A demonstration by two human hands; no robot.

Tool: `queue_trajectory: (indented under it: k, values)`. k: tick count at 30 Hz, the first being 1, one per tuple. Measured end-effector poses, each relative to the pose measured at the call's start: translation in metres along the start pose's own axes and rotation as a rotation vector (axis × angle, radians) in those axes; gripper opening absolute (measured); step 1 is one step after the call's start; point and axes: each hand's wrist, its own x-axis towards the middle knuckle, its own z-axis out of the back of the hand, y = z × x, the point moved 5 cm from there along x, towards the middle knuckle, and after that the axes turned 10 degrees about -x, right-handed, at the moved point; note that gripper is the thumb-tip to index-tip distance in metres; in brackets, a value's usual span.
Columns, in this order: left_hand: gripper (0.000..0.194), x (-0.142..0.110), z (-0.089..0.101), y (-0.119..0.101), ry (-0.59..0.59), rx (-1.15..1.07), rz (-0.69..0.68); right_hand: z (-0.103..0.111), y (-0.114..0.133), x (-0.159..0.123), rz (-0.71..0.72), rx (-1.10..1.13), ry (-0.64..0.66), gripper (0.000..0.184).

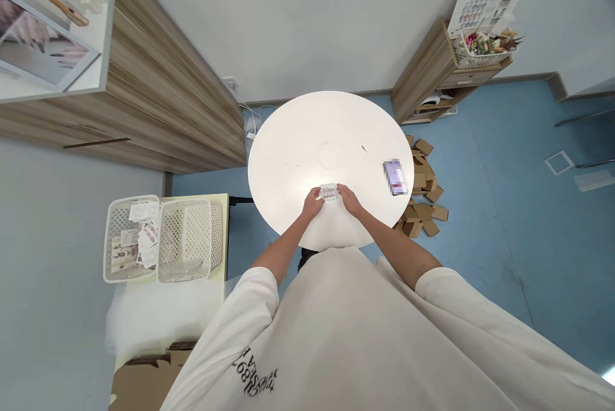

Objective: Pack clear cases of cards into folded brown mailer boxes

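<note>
A small clear plastic case with rows of tiny pinkish pieces in it is at the near side of the round white table. My left hand grips its left edge between thumb and fingers. At the opposite edge, my right hand has its fingers closed on the case too. The tiny pieces are too small to make out clearly. Whether the case rests on the tabletop or is held just over it, I cannot tell.
A blurred phone-like object lies on the table's right side. Small cardboard boxes are heaped on the floor beyond. Left of me, white perforated baskets stand on a yellowish table. A wooden cabinet stands at the back left.
</note>
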Motion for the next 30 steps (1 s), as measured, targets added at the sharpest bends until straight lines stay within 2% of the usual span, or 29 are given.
queue_trajectory:
  k: [2,6,9,13,16,21,30]
  values:
    - [0.055,-0.004,-0.001,0.007,0.022,0.037,0.013,-0.003,-0.002,-0.005,0.039,-0.061,0.030,0.053]
    - [0.059,-0.010,0.000,0.016,0.060,0.230,-0.008,-0.007,-0.012,-0.011,-0.002,-0.267,0.065,0.055]
    - [0.061,-0.018,-0.001,0.016,0.103,0.479,-0.130,-0.011,-0.020,-0.016,0.044,-0.519,0.112,0.056]
    - [0.066,-0.035,-0.008,0.019,0.243,0.837,-0.325,-0.018,-0.027,-0.025,0.141,-0.869,0.217,0.061]
    - [0.072,-0.045,-0.011,0.026,0.334,1.016,-0.365,-0.022,-0.030,-0.030,0.164,-1.033,0.276,0.064]
    - [0.078,-0.050,-0.011,0.032,0.387,1.158,-0.327,-0.025,-0.031,-0.032,0.166,-1.146,0.319,0.067]
    - [0.078,-0.052,-0.018,0.031,0.397,1.268,-0.269,-0.032,-0.026,-0.027,0.148,-1.188,0.345,0.069]
